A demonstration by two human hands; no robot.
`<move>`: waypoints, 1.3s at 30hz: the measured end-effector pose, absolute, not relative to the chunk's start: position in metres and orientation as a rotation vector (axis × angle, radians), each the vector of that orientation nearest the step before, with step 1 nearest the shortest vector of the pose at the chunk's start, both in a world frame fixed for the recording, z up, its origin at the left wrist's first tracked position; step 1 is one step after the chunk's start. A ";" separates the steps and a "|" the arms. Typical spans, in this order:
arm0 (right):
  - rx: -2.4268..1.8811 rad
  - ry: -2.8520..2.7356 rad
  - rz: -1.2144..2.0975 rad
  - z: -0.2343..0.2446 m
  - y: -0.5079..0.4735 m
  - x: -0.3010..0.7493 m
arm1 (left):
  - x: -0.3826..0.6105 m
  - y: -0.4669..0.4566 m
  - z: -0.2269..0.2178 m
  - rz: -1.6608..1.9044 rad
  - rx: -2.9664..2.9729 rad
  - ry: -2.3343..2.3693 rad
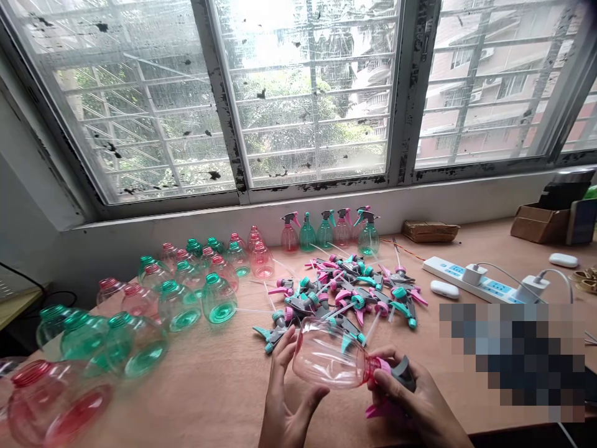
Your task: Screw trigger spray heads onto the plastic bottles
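A clear pink spray bottle [329, 354] lies on its side in the air between my hands, above the table's front part. My left hand [286, 392] cups its base end, with fingers along the far side and the thumb at the lower side. At the neck, my right hand [405, 392] grips the pink collar of a grey and pink spray head [401, 372], which sits on the bottle's mouth. Its pink trigger [385, 409] points down. Just beyond lies a pile of loose spray heads [345, 289] in pink, teal and grey, with thin dip tubes.
Pink and green bottles without heads, like this green bottle [219, 298], stand at the left. Several bottles with heads [325, 233] line the window wall. A power strip [476, 280], a white case [444, 289] and a cardboard box [532, 223] are at the right.
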State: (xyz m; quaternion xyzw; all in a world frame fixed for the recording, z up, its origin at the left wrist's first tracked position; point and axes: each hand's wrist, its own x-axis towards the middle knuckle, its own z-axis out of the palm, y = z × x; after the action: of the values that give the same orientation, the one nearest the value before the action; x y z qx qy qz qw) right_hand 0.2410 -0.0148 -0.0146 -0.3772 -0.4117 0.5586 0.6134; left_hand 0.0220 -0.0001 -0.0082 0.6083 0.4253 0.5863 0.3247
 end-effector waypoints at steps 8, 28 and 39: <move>-0.868 -0.948 1.270 -0.015 -0.014 0.241 | 0.016 0.004 -0.015 1.519 1.710 1.099; -0.943 -0.996 1.214 -0.016 -0.014 0.240 | 0.017 0.002 -0.011 1.463 1.725 1.115; -0.960 -1.024 1.204 -0.014 -0.014 0.241 | 0.022 0.001 -0.009 1.549 1.661 1.113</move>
State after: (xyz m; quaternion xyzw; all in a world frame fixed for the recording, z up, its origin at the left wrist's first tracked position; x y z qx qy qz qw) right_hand 0.2415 -0.0141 -0.0144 -0.4143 -0.4420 0.5200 0.6022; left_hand 0.0220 0.0012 -0.0086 0.6263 0.4195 0.5838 0.3016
